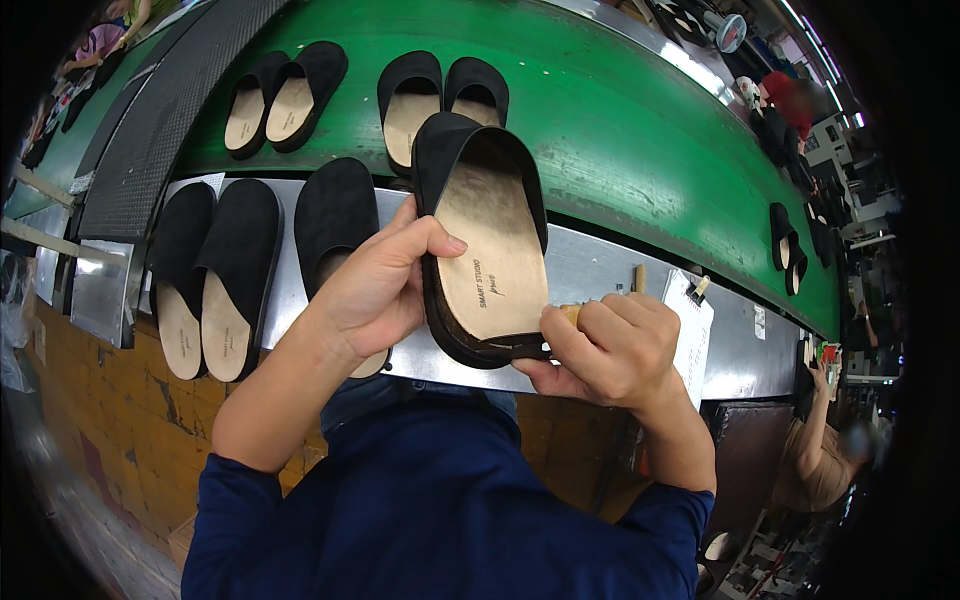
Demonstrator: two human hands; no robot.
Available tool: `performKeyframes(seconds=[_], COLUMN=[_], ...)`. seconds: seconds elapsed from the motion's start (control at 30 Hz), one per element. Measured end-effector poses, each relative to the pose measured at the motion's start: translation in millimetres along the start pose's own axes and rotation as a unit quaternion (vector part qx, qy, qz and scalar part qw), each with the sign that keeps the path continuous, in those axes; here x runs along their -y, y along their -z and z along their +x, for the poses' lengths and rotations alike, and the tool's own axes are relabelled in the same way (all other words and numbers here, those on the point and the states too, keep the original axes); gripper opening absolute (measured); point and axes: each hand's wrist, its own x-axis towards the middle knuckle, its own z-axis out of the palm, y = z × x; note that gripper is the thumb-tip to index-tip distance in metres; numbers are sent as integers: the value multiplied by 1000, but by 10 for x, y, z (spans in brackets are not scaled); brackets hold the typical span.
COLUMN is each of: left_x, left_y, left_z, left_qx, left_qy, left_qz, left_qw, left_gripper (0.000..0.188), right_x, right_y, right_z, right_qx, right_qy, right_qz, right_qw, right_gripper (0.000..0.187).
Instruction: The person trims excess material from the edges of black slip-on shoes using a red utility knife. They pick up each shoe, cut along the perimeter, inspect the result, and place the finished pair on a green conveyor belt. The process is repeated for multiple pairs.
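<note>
Shoe (pixel 492 225): held up over the metal desk (pixel 745 368), insole (pixel 512 285) upward, toe toward the green belt (pixel 640 140).
Left hand (pixel 385 275): closed on the shoe's left side, thumb on the insole, other fingers mostly hidden.
Right hand (pixel 620 345): curled nearly tight around a small tool (pixel 571 313), at the heel's right corner; I can't make out the tool's kind.
Heel edge (pixel 465 347): seemingly the spot being worked; I'd favour short, light strokes along the rim, off the pale insole.
Steadiness: a firm left hold should stop the shoe twisting.
</note>
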Motion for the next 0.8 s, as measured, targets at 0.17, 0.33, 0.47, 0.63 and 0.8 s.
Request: performKeyframes(seconds=[0.17,0.33,0.47,0.63,0.8], left_x=[8,13,24,29,49], left_y=[-21,-40,-26,-35,-28], left_z=[6,14,37,37,42], left_qx=[-11,-23,-24,-20,-25], left_qy=[-4,11,8,9,11], left_qz=[7,8,2,7,5], left_qw=[1000,1000,1000,1000,1000], left_gripper=[49,50,50,51,52], right_x=[-40,-76,-80,-21,-12], right_y=[-10,7,15,-6,-20], right_z=[-52,-73,-109,-129,-87], right_qx=[9,3,13,23,13], right_qy=[-1,-26,-25,-29,-30], right_qz=[-9,-2,15,21,17], right_qw=[1000,1000,999,999,999], right_gripper=[31,32,34,40,33])
